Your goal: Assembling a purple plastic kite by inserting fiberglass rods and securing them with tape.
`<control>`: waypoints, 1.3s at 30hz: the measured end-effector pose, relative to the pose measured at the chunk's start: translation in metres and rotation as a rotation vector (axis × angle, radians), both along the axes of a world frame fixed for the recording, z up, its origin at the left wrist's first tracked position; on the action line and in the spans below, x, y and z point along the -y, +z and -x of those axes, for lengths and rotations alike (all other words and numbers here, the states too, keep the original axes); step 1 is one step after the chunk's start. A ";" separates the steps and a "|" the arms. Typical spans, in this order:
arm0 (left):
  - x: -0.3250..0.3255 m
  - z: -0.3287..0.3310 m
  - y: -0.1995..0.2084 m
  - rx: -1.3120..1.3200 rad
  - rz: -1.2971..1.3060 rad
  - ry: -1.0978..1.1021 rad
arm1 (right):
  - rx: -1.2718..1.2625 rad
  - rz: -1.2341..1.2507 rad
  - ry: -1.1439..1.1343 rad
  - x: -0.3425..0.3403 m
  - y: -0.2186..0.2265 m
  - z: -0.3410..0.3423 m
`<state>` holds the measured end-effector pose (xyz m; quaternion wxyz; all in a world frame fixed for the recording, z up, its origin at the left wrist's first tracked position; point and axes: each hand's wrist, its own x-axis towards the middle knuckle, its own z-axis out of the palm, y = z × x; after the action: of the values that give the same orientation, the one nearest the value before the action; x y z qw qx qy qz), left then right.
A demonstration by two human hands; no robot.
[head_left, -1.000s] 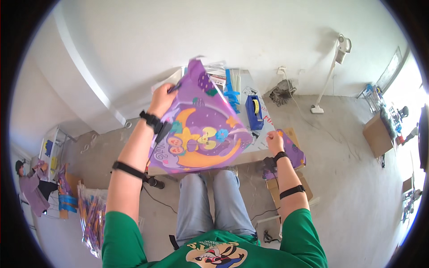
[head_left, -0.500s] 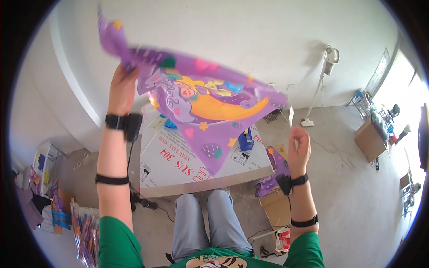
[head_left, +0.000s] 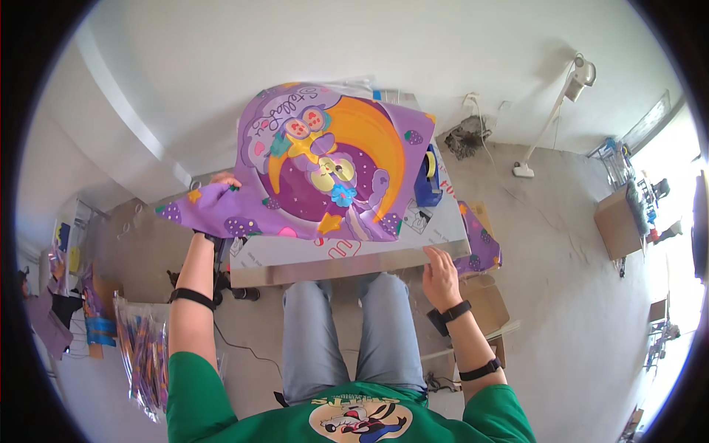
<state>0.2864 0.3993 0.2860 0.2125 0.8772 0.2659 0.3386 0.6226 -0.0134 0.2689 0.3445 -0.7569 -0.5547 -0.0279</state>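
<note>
The purple sheet (head_left: pixel 325 166) lies mostly over the table (head_left: pixel 347 263), its left end, gripped in the left hand (head_left: pixel 224 179), not yet flat; the empty right hand (head_left: pixel 441 279), loosely extended, is by the table's front-right corner.

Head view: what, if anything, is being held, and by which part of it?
The purple printed sheet is held by the left hand, at a bunched part near its left corner. The right hand appears empty.
</note>
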 end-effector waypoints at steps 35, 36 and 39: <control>0.282 -0.078 -0.152 0.117 1.629 0.192 | -0.086 0.379 0.251 0.003 -0.075 0.119; 0.285 -0.088 -0.163 0.159 1.779 0.237 | -0.086 0.382 0.246 0.005 -0.076 0.120; 0.292 -0.115 -0.183 0.296 2.058 0.272 | -0.097 0.390 0.234 0.013 -0.076 0.117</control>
<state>0.4016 0.1074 0.1032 0.8465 0.1856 0.4934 0.0742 0.5060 -0.0260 0.1927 0.2188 -0.7402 -0.6162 0.1566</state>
